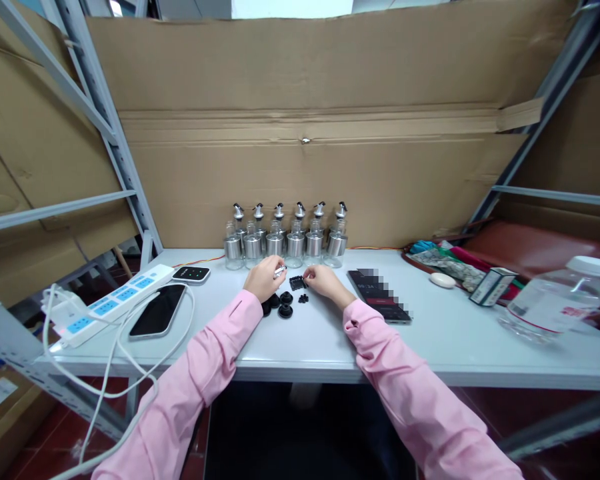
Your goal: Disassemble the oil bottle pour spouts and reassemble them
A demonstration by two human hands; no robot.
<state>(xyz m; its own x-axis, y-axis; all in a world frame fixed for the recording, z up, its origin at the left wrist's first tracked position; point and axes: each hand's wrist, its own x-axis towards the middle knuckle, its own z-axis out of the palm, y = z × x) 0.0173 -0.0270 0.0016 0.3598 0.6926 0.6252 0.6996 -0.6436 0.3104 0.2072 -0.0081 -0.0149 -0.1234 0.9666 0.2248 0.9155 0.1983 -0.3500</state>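
Observation:
My left hand is closed around a small silvery piece that looks like a metal pour spout; the fingers cover most of it. Opposite, my right hand has its fingertips pinched at the edge of a cluster of small black parts. What lies between those fingertips is too small to make out. Several round black stoppers lie beside my left hand, partly hidden by it. Tinier black pieces sit between the hands. Behind stand glass bottles with metal bands, the back row topped with pourers.
On the left are a white power strip, a phone, a small black-faced device and looping white cables. To the right lie another phone, a white oval object, a small box and a large plastic bottle. Cardboard walls the back.

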